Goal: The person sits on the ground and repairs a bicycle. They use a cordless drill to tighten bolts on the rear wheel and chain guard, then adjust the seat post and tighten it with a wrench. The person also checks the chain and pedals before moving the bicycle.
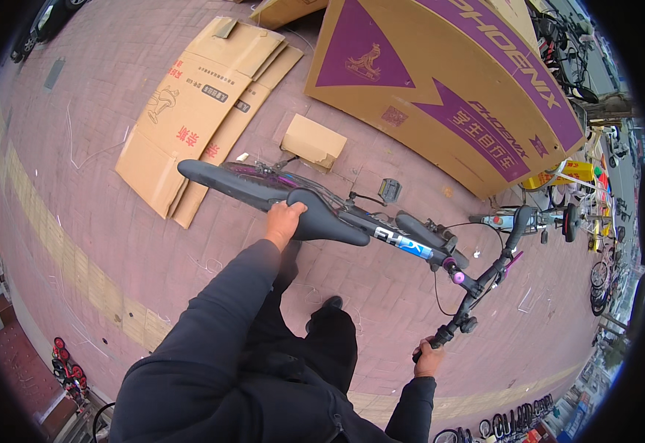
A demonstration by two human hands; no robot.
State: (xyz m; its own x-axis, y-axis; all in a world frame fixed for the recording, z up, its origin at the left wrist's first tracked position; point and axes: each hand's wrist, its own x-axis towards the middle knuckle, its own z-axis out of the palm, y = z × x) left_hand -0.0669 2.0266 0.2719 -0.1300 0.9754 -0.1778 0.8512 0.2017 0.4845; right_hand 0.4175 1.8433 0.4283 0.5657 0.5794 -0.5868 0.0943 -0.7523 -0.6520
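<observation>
A black bicycle (385,232) with a blue and white marking on its frame stands in front of me, its front end to the right. My left hand (284,223) grips the near edge of the black saddle (326,221), fingers closed over it. Behind the saddle a long black mudguard (226,182) reaches left. My right hand (430,359) is wrapped round the near end of the handlebar (477,292). A purple cap (458,277) sits at the stem. On the far side a pedal (390,190) sticks out.
Flattened cardboard boxes (197,103) lie beyond the bicycle at the left. A small cardboard box (314,142) rests on the paving near the rear wheel. A large brown and purple carton (440,96) stands far right. Other bicycles (603,277) line the right edge.
</observation>
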